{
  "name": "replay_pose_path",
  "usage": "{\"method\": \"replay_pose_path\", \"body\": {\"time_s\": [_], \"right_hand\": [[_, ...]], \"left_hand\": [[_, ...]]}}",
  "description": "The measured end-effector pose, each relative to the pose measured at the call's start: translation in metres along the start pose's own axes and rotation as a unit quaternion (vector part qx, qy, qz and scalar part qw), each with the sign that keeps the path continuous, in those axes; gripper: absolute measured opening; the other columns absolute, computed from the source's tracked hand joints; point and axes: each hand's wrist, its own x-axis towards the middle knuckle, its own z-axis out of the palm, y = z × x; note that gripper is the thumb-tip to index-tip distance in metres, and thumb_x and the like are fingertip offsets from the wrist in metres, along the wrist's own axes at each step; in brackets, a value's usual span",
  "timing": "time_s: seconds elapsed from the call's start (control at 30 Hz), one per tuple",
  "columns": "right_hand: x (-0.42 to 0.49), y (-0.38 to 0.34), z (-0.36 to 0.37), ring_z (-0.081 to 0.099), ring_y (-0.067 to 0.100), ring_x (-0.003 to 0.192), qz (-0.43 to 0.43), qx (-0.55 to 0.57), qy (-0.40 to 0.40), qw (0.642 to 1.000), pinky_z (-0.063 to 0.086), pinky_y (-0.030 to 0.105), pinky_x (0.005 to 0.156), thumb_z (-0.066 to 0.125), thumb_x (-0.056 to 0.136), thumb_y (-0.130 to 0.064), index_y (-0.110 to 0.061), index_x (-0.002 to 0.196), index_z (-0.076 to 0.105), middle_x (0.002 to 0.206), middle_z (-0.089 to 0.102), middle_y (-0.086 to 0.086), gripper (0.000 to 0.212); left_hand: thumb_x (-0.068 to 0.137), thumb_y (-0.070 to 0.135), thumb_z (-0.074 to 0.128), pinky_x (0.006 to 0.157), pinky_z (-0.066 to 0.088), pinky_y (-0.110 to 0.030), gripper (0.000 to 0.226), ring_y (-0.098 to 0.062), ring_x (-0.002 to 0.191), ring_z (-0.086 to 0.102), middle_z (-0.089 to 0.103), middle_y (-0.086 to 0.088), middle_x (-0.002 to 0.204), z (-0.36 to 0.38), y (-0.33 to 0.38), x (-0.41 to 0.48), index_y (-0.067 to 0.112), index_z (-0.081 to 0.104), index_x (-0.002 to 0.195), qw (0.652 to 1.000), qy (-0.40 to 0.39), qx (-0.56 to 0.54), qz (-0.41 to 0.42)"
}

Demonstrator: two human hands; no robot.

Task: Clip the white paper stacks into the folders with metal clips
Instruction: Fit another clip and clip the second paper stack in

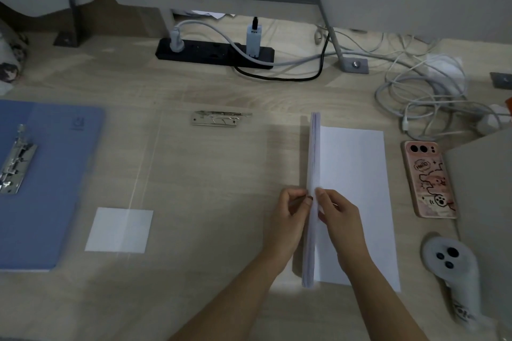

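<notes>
White paper stack (314, 163) on edge — blue folder (55, 191) lies open.

Head cam, close, looks fwd & down at desk (210, 174).

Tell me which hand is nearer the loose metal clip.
Left. The left hand pinches the upright paper stack on the side facing the metal clip; the right hand pinches its far side.

The left hand (291, 212) and right hand (342, 220) are bare, as are both forearms in view.
</notes>
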Motion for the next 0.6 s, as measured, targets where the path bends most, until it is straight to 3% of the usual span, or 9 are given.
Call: {"method": "replay_pose_path", "body": {"time_s": [0.07,0.17,0.27,0.33,0.4,0.47,0.5,0.57,0.6], "right_hand": [[0.000,0.000,0.000,0.060,0.014,0.079,-0.016,-0.021,0.007,1.000,0.049,0.030,0.081,0.045,0.095,-0.025,-0.018,0.088,0.063,0.079,0.063,-0.001,0.021],[-0.002,-0.001,0.002,0.044,0.014,0.057,-0.035,-0.049,0.020,0.998,0.039,0.027,0.062,0.044,0.095,-0.020,-0.011,0.067,0.053,0.061,0.049,0.004,0.030],[-0.003,-0.002,0.005,0.038,0.010,0.053,-0.044,-0.065,0.038,0.996,0.033,0.019,0.055,0.044,0.095,-0.017,-0.020,0.058,0.043,0.056,0.043,0.000,0.037],[-0.002,0.000,0.006,0.038,0.009,0.051,-0.050,-0.073,0.048,0.995,0.032,0.013,0.052,0.045,0.094,-0.016,-0.022,0.057,0.043,0.055,0.043,-0.001,0.038],[-0.002,0.002,0.007,0.040,0.009,0.051,-0.053,-0.075,0.054,0.994,0.034,0.009,0.049,0.045,0.094,-0.016,-0.020,0.059,0.045,0.055,0.046,-0.001,0.036],[-0.002,0.003,0.007,0.045,0.007,0.054,-0.054,-0.075,0.052,0.994,0.035,0.008,0.051,0.046,0.094,-0.016,-0.017,0.065,0.053,0.059,0.051,-0.004,0.030],[-0.001,0.004,0.007,0.049,0.006,0.058,-0.052,-0.079,0.047,0.994,0.036,0.009,0.056,0.046,0.094,-0.018,-0.015,0.072,0.058,0.064,0.055,-0.005,0.026],[-0.001,0.004,0.008,0.058,0.010,0.075,-0.037,-0.086,0.035,0.995,0.045,0.019,0.069,0.044,0.095,-0.024,-0.014,0.091,0.065,0.082,0.064,-0.003,0.024],[-0.001,0.004,0.009,0.060,0.013,0.086,-0.023,-0.085,0.031,0.996,0.048,0.025,0.079,0.042,0.096,-0.028,-0.014,0.101,0.065,0.093,0.064,-0.002,0.027]], "left_hand": [[0.093,0.024,0.052,0.079,0.051,-0.017,0.015,-0.003,0.090,0.062,0.063,0.007,0.096,0.001,-0.001,0.001,0.016,0.052,0.105,1.000,0.004,0.004,0.002],[0.094,0.027,0.048,0.066,0.047,-0.014,0.007,-0.005,0.074,0.057,0.058,0.008,0.082,-0.001,-0.004,0.005,0.020,0.049,0.097,0.994,0.061,0.091,0.016],[0.098,0.024,0.039,0.053,0.039,-0.013,0.012,-0.005,0.060,0.047,0.050,0.009,0.070,-0.004,-0.005,0.007,0.017,0.049,0.095,0.977,0.109,0.184,0.011],[0.099,0.021,0.035,0.067,0.045,-0.019,0.022,-0.008,0.074,0.056,0.059,0.006,0.085,-0.003,-0.004,0.006,0.012,0.052,0.109,0.966,0.115,0.232,0.021],[0.098,0.018,0.036,0.095,0.041,-0.019,0.036,-0.010,0.115,0.052,0.053,0.005,0.126,-0.001,-0.002,0.002,0.015,0.043,0.133,0.947,0.137,0.281,0.073],[0.097,0.024,0.039,0.102,0.031,-0.014,0.044,-0.005,0.126,0.040,0.039,0.010,0.139,0.003,0.003,0.000,0.019,0.033,0.140,0.952,0.107,0.270,0.098],[0.097,0.030,0.039,0.102,0.034,-0.016,0.046,-0.004,0.124,0.042,0.039,0.012,0.138,0.006,0.006,0.000,0.022,0.031,0.141,0.967,0.067,0.237,0.065],[0.097,0.039,0.036,0.097,0.043,-0.019,0.044,-0.002,0.109,0.052,0.052,0.008,0.130,0.010,0.013,0.001,0.023,0.036,0.137,0.985,0.000,0.169,-0.017],[0.097,0.040,0.034,0.087,0.045,-0.011,0.042,0.001,0.098,0.054,0.055,0.008,0.122,0.010,0.016,0.002,0.020,0.039,0.134,0.986,-0.008,0.161,-0.039]]}}
